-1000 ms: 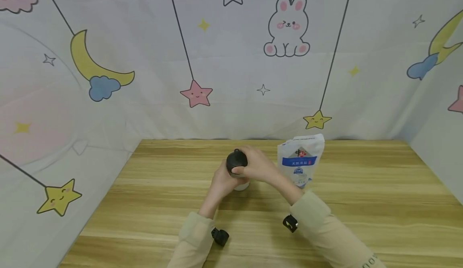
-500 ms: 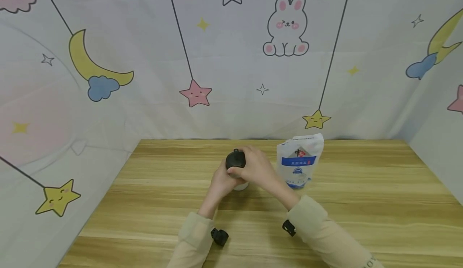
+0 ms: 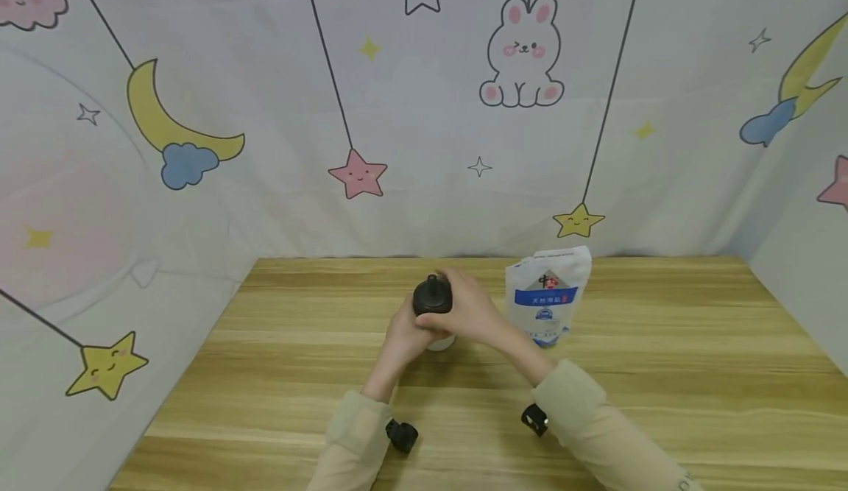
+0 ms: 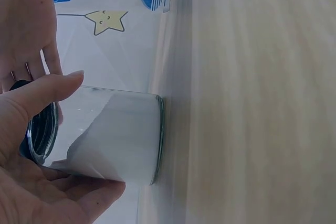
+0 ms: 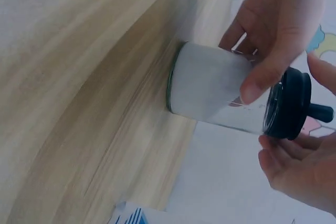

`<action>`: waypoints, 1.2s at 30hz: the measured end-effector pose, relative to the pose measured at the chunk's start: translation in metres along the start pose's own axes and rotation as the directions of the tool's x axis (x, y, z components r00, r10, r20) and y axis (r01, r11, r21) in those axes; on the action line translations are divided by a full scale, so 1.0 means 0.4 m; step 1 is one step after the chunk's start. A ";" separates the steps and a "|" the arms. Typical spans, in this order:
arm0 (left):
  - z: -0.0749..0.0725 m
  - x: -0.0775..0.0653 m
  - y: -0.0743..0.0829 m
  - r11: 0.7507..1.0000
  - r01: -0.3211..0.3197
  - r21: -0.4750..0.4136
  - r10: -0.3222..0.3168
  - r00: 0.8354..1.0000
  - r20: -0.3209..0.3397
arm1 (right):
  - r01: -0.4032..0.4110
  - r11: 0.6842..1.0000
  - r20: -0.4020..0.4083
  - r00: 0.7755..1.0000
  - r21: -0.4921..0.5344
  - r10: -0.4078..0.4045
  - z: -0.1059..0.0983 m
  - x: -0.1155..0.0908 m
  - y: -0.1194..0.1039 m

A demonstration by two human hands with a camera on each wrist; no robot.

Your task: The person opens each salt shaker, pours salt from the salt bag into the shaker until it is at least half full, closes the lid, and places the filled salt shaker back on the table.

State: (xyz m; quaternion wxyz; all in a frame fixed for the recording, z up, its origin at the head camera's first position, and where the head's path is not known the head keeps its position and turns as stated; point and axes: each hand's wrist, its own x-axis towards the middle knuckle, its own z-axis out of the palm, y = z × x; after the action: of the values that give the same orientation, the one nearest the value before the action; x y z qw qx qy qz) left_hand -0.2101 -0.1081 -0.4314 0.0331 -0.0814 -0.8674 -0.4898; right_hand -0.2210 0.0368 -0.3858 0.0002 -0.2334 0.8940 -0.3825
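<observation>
A clear glass jar [image 5: 210, 85] stands on the wooden table, partly filled with white grains that slope to one side. Its black lid [image 3: 432, 297] has a small knob-like stub on top. My left hand [image 3: 407, 333] grips the jar's body, its thumb laid along the glass in the left wrist view. Around the lid curl the fingers and thumb of my right hand [image 3: 473, 311]. Just right of the hands, a white and blue salt pouch [image 3: 547, 296] stands upright with an uneven top edge. In the head view, the hands hide most of the jar.
The wooden table [image 3: 278, 373] reaches back to a white cloth [image 3: 430, 108] printed with stars, moons and a rabbit. Cloth also hangs at both sides. Small black devices sit at both cuffs, one at the left wrist [image 3: 401, 436], another at the right wrist [image 3: 535, 419].
The right hand has turned slightly around the lid, and its wrist has shifted a little. My left hand keeps its hold on the jar. The pouch has stayed where it was.
</observation>
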 end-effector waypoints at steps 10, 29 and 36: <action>0.004 -0.004 0.000 0.999 0.014 -0.034 -0.013 0.999 0.031 | 0.044 0.994 0.143 0.988 0.104 -0.059 -0.019 0.005 0.022; 0.000 -0.012 0.005 0.995 0.070 -0.073 -0.068 0.997 0.024 | -0.005 1.000 0.061 0.998 0.025 0.004 -0.013 0.005 0.002; 0.001 -0.011 0.005 0.994 0.077 -0.071 -0.076 0.997 0.025 | -0.021 1.000 0.035 0.999 0.014 0.021 -0.009 0.004 -0.002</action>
State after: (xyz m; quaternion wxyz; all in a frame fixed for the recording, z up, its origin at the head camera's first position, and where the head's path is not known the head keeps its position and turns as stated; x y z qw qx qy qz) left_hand -0.2055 -0.1071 -0.4304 0.0017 -0.0548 -0.8520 -0.5206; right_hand -0.2229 0.0381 -0.3826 0.0213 -0.2306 0.8934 -0.3849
